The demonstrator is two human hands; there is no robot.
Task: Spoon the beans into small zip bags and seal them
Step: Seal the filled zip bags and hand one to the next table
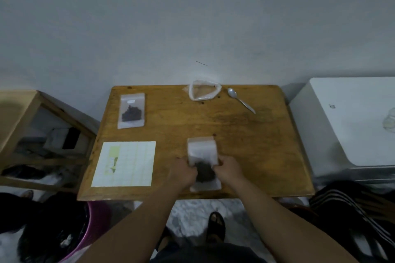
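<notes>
Fingers (pixel 193 170) curl in from both sides: the left hand (pixel 183 174) and the right hand (pixel 229 169) each pinch a side edge of the zip bag (pixel 202 151), level with the dark heap of beans (pixel 205 172) inside it. The bag lies flat near the table's front edge, about midway along it, with its mouth pointing toward the table's far edge. Whether the zip strip is pressed shut I cannot tell.

It should handle as a light, limp thing. The film is thin and probably slick, and the beans are loose weight that will slump to whichever end hangs lowest. The empty upper part, close under the strip, looks the best place to take hold for sealing, as the plastic lies flat there.

A second zip bag (pixel 131 111) with beans lies near the table's far-left corner. A loose clear bag (pixel 204 92) and the spoon (pixel 241 100) lie along the far edge. A sheet of paper (pixel 125 163) lies at the front left.

The table (pixel 256 145) is worn, bare wood and stands against a plain pale wall (pixel 192 17). A wooden shelf (pixel 25 126) stands to the table's left and a white cabinet (pixel 350 126) to its right.
</notes>
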